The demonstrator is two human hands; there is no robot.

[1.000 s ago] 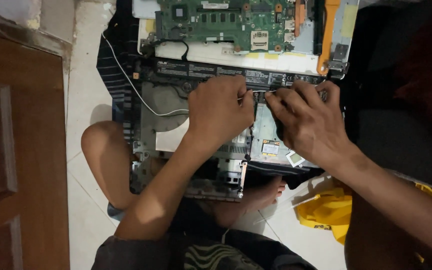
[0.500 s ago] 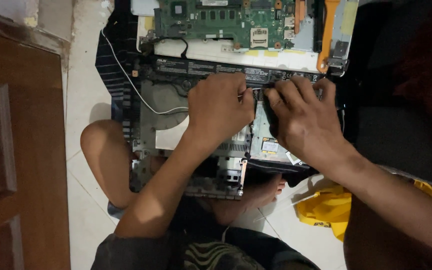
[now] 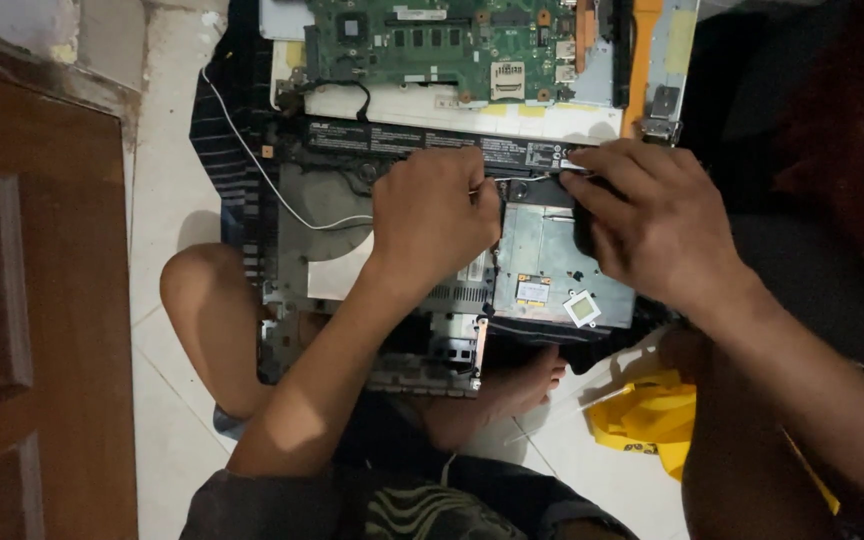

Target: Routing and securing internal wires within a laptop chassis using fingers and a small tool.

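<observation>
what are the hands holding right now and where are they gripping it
Both hands pinch a thin light cable: the left hand near its left end, the right hand near its right end, above the opened laptop chassis.

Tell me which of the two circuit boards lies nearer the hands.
The small wireless card in the opened laptop base, just below and between the left hand and right hand. The big green motherboard lies farther up, beyond the black battery bar.

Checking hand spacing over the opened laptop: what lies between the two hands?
In the head view, between the left hand and right hand lies a short stretch of the laptop chassis: grey metal plate, with the long black battery bar along its far edge.
</observation>
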